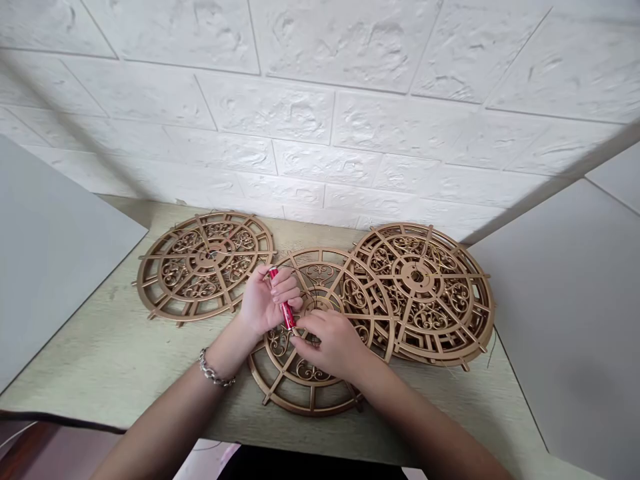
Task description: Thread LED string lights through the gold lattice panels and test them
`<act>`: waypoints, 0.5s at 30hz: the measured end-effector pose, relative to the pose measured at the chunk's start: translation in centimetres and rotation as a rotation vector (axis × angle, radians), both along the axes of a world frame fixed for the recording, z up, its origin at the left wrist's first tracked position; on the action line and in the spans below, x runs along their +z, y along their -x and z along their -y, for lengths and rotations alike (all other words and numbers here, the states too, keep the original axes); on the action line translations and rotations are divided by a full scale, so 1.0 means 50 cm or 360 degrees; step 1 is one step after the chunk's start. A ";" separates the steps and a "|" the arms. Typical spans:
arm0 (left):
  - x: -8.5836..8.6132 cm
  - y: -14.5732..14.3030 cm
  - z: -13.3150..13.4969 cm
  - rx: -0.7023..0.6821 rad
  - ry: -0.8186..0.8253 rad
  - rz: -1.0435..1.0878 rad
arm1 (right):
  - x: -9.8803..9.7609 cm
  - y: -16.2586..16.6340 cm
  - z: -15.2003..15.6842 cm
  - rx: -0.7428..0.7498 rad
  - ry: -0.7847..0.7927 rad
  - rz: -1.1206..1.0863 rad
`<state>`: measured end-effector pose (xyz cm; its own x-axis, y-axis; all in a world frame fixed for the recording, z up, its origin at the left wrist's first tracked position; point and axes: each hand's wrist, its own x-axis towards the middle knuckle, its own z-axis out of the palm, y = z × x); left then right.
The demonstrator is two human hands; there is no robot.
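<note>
My left hand [273, 299], with a chain bracelet at the wrist, is closed around a small red battery [287, 312] with a silvery top end. The battery is tilted, its lower end towards my right hand [325, 340]. My right fingers are pinched together at that lower end; what they hold, if anything, is too small to make out. A thin dark wire arcs from near the battery's top over the disc. Both hands are above a round gold openwork disc [313, 393] with scroll patterns, lying flat and partly hidden by them.
To the left lies another gold disc [220, 253], with thin wires at its hub. A stack of similar discs [430, 293] stands at the right, overlapping the middle disc. The pale wooden table [100, 347] meets a white brick-patterned wall [300, 107]. Grey panels [560, 300] flank both sides.
</note>
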<state>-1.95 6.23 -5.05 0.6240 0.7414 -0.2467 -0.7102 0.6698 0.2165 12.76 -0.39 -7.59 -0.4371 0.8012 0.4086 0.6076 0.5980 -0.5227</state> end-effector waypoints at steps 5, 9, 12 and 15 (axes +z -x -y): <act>0.007 0.008 -0.004 0.0126 -0.0015 0.0040 | 0.012 -0.001 0.003 0.0005 0.0079 -0.0121; 0.005 0.017 -0.012 0.0084 -0.0017 -0.0007 | 0.011 -0.003 0.008 0.0012 0.0159 -0.0274; 0.003 0.025 -0.020 -0.0120 -0.0034 -0.0141 | 0.013 -0.006 0.006 0.0010 0.0220 -0.0585; 0.009 0.035 -0.027 -0.0319 -0.0103 -0.0293 | 0.030 -0.019 -0.007 -0.0066 0.0410 -0.1159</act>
